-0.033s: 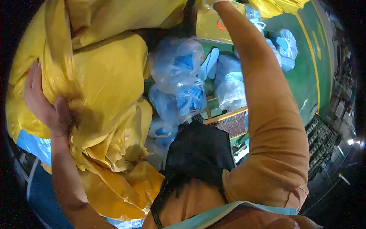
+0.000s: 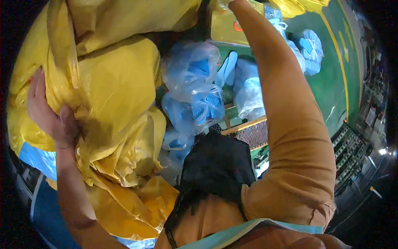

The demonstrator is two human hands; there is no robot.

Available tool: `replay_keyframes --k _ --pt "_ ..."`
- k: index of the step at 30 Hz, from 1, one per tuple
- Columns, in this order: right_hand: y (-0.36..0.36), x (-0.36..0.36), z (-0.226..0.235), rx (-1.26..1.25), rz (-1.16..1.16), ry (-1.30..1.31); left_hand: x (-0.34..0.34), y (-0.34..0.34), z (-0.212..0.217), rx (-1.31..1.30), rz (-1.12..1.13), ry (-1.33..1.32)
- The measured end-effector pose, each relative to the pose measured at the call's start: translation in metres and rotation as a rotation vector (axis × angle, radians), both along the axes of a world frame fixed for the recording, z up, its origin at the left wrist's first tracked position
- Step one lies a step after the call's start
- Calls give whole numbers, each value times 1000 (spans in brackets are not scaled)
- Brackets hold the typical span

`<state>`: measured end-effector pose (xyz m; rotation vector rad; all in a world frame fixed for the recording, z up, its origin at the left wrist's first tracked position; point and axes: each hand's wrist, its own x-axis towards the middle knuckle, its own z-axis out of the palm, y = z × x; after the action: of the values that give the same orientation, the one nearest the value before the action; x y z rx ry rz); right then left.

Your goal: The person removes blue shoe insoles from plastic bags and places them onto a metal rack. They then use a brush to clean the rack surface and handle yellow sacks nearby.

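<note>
Left hand [image 2: 49, 114] gripping a large yellow plastic bag [image 2: 112, 91] beside clear bags of blue items [image 2: 195, 83]; right hand hidden, grip indeterminable.

A green floor [image 2: 331, 83] runs along the right side, marked with yellow painted lines [image 2: 340, 50] that curve with the lens. Clear plastic bags holding blue items [image 2: 310, 49] lie on it. A wooden pallet edge [image 2: 248, 124] shows near the middle. At the far right stand dark racks [image 2: 352, 153], and a small bright light [image 2: 382, 152] glares by the rim.
</note>
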<state>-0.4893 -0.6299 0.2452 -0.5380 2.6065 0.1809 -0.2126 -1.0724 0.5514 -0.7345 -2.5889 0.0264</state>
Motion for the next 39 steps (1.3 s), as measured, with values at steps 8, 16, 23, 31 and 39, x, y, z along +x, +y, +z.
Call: replay_keyframes --k 8,16,23,31,39 --pt "64 190 54 -496 -257 39 11 17 6 10 77 15" --pt "172 595 109 -896 -659 -450 22 45 15 -115 313 -50" --pt "210 681 310 -1797 -1493 -491 22 116 39 -256 674 -360" --pt "207 689 432 -2336 -1110 -426 208 413 86 493 -384 -676" --pt "224 699 496 -2470 -1028 -606 340 531 133 926 -267 -1010"
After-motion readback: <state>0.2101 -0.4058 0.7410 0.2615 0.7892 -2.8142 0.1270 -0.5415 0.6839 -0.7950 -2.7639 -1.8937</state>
